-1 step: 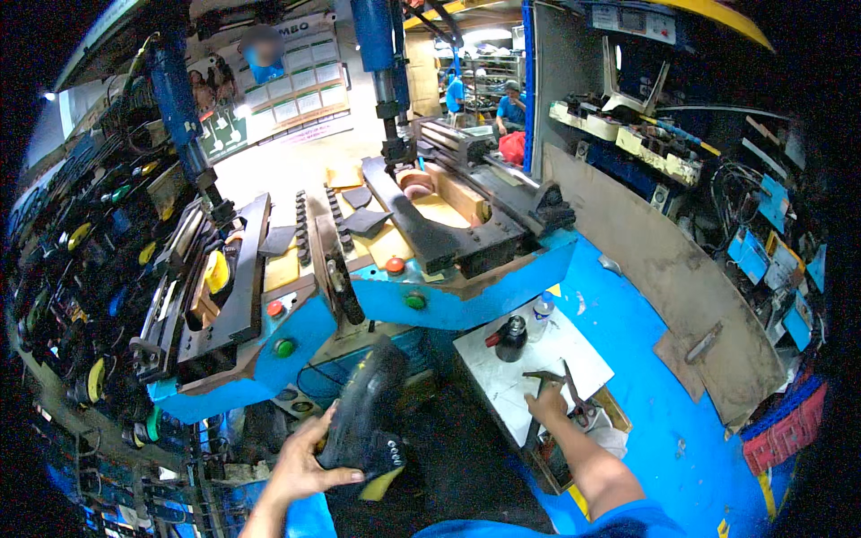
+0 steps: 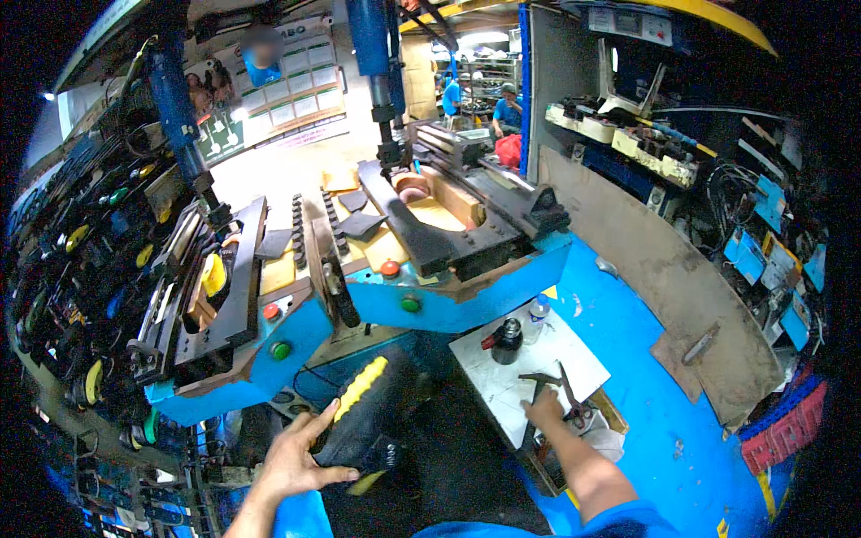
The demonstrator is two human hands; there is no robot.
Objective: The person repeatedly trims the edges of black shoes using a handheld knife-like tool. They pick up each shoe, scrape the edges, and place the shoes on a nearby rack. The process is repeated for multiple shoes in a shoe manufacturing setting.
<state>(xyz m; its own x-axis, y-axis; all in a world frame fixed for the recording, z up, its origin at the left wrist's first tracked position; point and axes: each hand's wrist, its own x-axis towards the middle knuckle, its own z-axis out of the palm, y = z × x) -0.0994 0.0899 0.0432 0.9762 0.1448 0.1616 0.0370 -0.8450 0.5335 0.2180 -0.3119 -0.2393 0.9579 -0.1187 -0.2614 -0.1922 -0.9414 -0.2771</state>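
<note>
My left hand grips a black shoe from its left side, thumb below and fingers spread along the sole. Bumpy yellow tread shows along the shoe's upper left edge, and another yellow patch shows at its lower end. My right hand is closed around the handle of a hammer over the white tabletop. Beside that hand lie dark-handled scissors. A dark bottle with a red part and a clear plastic bottle stand farther back on the tabletop.
Ahead stands a blue two-station press with red buttons and green buttons. Shoes crowd a rack on the left. A brown board stands at right beside the blue floor. Two people sit or stand far back.
The shoe has turned in my left hand, bringing its yellow tread into view. My right hand stays on the hammer, nearly in the same place.
</note>
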